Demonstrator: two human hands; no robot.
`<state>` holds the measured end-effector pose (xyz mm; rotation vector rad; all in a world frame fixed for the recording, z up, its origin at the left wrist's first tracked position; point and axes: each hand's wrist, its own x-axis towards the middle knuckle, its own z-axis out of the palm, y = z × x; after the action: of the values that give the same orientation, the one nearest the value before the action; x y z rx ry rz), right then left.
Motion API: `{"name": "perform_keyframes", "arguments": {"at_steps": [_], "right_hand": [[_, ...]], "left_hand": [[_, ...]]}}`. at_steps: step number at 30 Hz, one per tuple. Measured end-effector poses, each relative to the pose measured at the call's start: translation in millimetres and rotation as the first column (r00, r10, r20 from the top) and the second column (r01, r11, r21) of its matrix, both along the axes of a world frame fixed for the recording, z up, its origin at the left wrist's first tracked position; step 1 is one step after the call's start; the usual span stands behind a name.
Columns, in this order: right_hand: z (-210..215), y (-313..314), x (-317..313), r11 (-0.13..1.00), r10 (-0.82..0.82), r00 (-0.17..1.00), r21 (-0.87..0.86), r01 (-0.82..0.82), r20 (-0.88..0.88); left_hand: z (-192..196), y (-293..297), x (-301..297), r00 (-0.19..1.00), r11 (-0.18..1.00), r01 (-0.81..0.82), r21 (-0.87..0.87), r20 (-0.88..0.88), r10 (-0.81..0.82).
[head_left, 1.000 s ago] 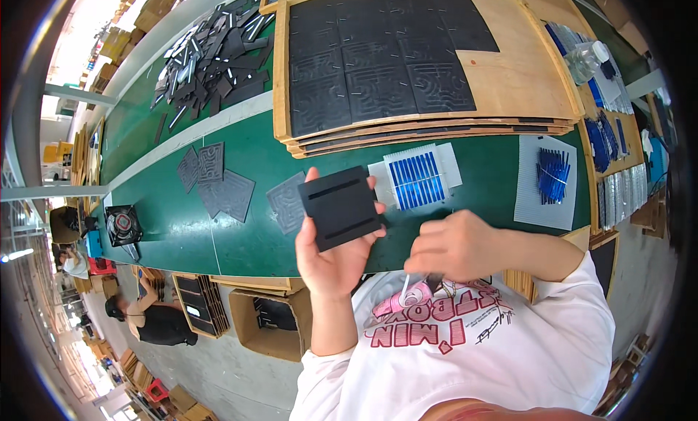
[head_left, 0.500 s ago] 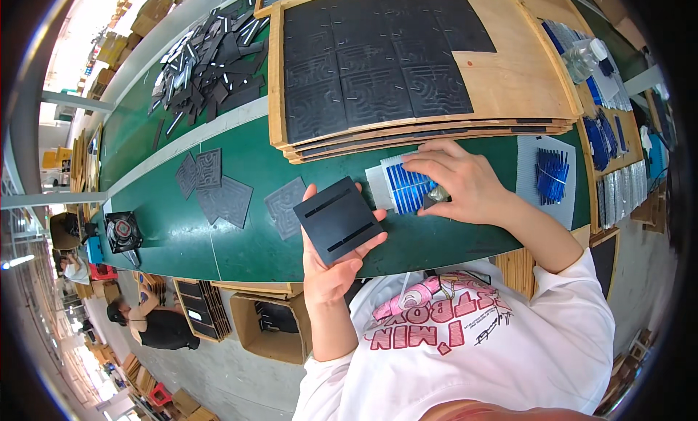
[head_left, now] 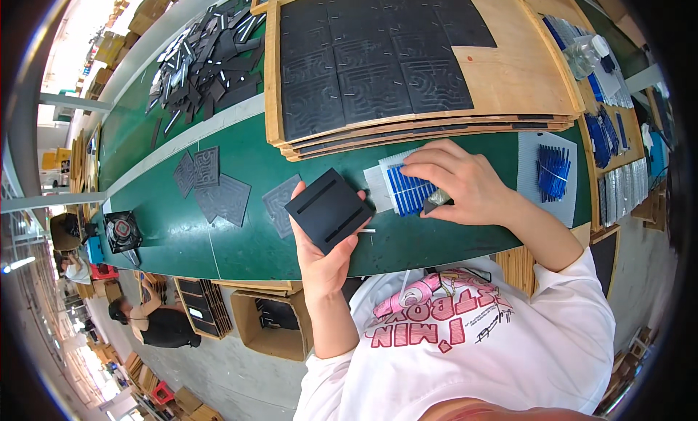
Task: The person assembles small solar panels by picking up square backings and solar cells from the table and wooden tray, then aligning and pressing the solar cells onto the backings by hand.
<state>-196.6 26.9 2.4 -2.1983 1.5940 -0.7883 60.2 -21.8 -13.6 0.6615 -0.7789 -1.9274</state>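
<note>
A flat black square piece (head_left: 331,211) with two long slots lies in my left hand (head_left: 325,265), thumb at its near edge and fingers under and around it. To its right, my right hand (head_left: 465,185) rests curled over a sheet of blue strips (head_left: 408,190) on pale backing. A small greyish thing (head_left: 438,200) shows between that hand's thumb and fingers; its kind is unclear. Beside my left hand, a short white strip (head_left: 368,231) lies on the green table (head_left: 407,250).
Stacked wooden trays (head_left: 520,79) with black patterned sheets stand behind my hands. Loose grey patterned pieces (head_left: 225,201) lie to the left, with a heap of black strips (head_left: 203,65) beyond. More blue strips (head_left: 554,174) lie right. A small fan (head_left: 122,232) sits far left; a person (head_left: 163,321) works beyond.
My left hand has shifted slightly left and up, turning the black square piece so its edge shows more. The short white strip has come into view. My right hand stays nearly in place.
</note>
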Motion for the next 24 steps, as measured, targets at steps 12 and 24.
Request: {"name": "perform_keyframes", "arguments": {"at_steps": [12, 24], "right_hand": [[39, 4, 2, 0.991, 0.097, 0.974, -0.106, -0.076, 0.206], [37, 1, 9, 0.987, 0.097, 0.982, -0.140, -0.075, 0.160]], "left_hand": [[-7, 15, -39, 0.975, 0.976, 0.207, -0.066, 0.095, -0.201], [4, 15, -46, 0.946, 0.949, 0.311, -0.052, 0.114, -0.304]]}}
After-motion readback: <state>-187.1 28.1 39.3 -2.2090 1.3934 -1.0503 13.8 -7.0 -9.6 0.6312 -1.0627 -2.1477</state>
